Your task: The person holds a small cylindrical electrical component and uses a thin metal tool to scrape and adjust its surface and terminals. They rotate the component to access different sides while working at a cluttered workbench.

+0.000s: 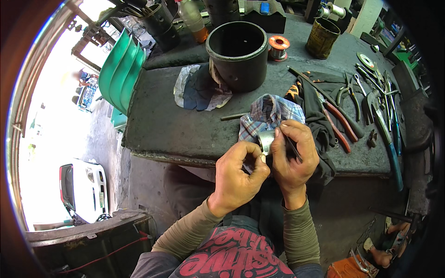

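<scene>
A small silvery metal cylinder (266, 141) is held up near the bench's front edge. My right hand (296, 157) is closed, its thumb and fingers gripping the cylinder's right side. A thin dark strip or rod (293, 149) also lies between those fingers; its kind is unclear. My left hand (241, 173) pinches at the cylinder's lower left edge, thumb and index finger together. Whether it grips the cylinder or a tiny bit at its rim is hard to see. Just behind both hands lies a crumpled plaid cloth (278, 109), with a narrow metal bar (234, 116) to its left.
A large black pot (238, 69) stands on the dark bench (185, 134) beside crumpled sandpaper (197, 88) and a wire spool (279, 46). To the right, red-handled cutters (340, 123), pliers (350, 95) and several other tools lie around a dark cloth. A rusty can (322, 39) stands farther back.
</scene>
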{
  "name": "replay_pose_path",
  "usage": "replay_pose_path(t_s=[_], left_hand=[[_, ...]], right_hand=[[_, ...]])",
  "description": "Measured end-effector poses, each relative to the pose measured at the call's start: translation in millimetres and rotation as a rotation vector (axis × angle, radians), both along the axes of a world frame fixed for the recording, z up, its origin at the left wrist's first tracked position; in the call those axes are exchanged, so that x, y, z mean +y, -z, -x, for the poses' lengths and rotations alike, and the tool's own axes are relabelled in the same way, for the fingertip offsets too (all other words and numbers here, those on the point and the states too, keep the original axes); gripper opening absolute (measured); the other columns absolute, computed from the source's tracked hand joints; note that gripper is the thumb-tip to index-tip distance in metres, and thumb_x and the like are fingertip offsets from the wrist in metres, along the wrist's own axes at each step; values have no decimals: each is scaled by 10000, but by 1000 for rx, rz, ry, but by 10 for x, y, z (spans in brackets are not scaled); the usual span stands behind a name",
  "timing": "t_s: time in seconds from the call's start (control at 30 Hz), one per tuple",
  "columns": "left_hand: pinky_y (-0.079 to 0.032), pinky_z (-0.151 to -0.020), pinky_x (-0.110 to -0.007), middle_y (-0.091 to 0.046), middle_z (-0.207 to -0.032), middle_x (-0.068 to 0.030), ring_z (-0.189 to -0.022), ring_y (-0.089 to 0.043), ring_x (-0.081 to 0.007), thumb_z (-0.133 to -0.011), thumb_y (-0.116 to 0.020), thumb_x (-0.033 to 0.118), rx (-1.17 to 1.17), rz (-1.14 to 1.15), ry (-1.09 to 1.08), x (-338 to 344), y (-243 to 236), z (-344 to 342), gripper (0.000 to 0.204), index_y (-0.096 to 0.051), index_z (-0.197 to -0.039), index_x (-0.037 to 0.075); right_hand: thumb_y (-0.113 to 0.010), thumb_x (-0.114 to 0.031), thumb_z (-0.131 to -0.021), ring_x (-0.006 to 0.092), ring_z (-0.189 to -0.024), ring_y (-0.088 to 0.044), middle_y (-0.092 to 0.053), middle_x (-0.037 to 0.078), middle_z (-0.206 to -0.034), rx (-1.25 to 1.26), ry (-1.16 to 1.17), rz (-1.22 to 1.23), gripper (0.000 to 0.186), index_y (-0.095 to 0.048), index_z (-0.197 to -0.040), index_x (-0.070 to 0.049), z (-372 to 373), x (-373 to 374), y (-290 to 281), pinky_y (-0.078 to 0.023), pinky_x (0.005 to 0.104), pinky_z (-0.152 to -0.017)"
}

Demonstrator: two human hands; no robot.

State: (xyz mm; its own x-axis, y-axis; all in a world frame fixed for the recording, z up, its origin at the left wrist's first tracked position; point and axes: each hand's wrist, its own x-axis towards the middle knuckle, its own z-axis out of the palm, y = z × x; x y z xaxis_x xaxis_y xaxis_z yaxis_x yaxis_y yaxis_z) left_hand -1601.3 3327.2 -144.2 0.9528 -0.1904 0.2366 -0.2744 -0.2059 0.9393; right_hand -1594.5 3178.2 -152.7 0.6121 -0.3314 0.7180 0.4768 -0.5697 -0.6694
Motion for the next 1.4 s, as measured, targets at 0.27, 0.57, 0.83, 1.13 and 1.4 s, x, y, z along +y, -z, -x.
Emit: replay_pose_path(t_s=[0.27,0.57,0.83,1.13,1.4], left_hand=[[-543,-649,-350,-663,-823,-88,-695,-659,-224,-863,-778,32,-86,-58,6,14,-6,28,175,-643,-975,36],[-517,-625,-351,-626,-790,-71,-656,-614,-220,-876,-767,45,5,-175,252,462,-57,313,138,-635,-916,44],[-560,-704,-299,-657,-860,-40,-758,-626,-123,-1008,-733,60,710,-19,-262,2351,590,805,145,-613,-931,30],[-605,-821,-384,-641,-988,-73,-912,-667,-205,-1091,-668,128,613,603,-336,2816,530,896,109,-606,-1056,45],[-642,-772,-354,-651,-952,-74,-858,-691,-181,-1098,-676,143,457,360,-727,3141,643,727,162,-612,-1042,5]], right_hand=[[-786,54,-882,295,-929,-727,-745,161,-1053,-12,1,-10,196,-721,-1062,10,-2,18,9,-594,370,-831],[-786,70,-875,288,-936,-727,-750,158,-1068,-1,15,-16,204,-724,-1059,7,13,-34,-1,-589,362,-845],[-769,63,-927,264,-988,-726,-756,154,-1090,61,41,-4,146,-728,-1060,20,1,90,-9,-579,359,-906],[-686,73,-1035,241,-1123,-706,-754,149,-1176,109,30,-63,132,-707,-1165,70,21,-49,236,-548,366,-1041],[-698,3,-1063,198,-1099,-687,-736,125,-1207,103,45,-1,152,-708,-1202,63,35,-187,338,-540,333,-1018]])
